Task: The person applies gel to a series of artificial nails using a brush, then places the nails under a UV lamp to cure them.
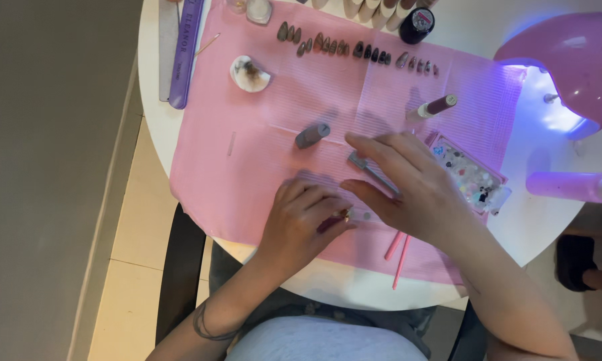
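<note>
My left hand [302, 220] rests on the pink mat [261, 120], fingers curled around a small dark-red false nail [334, 219] pinched at the fingertips. My right hand [411, 184] hovers just right of it and grips a thin grey metal tool [368, 167] whose end points up and left. The two hands almost touch above the mat's front part. A grey nail polish bottle [312, 135] lies on its side just above my left hand.
A row of several false nails [354, 48] lines the mat's far edge. A pink nail lamp [568, 60] glows at the right. Nearby are a clear box of tiny decorations [473, 177], a brush bottle [434, 107], nail files [181, 53], a stained cotton pad [250, 73] and pink sticks [398, 251].
</note>
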